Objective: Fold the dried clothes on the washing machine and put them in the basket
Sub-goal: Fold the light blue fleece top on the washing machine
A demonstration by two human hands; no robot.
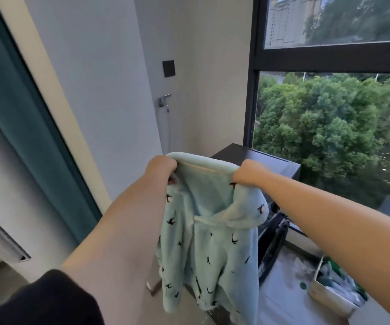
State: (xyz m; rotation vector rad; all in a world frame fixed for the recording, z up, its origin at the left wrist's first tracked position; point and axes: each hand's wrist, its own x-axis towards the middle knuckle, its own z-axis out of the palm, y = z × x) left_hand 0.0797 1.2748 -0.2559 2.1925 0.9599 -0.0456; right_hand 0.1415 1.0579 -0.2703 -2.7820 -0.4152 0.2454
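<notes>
mint-green fleece garment (212, 242), dotted with small black bird shapes, is hanging in the air in front of the person, held up by its top edge. the left hand (161, 168) is gripping one end of that edge and the right hand (245, 172) is gripping the other. fingers are curling into the cloth, and the two hands are apart with the edge stretching between them. the rest of the garment is drooping loosely below, bunched and unfolded. behind it a dark boxy appliance (271, 163) is standing by the window (254, 90); it is probably the washing machine, though the garment is hiding much of it. no basket is showing, and no folded pile either. a cardboard box (325, 294) of mixed items is sitting low on the right. judging from this, the work on this piece is only starting: folding it and placing it in the basket are both left to do. how many other clothes are waiting cannot be told.
</notes>
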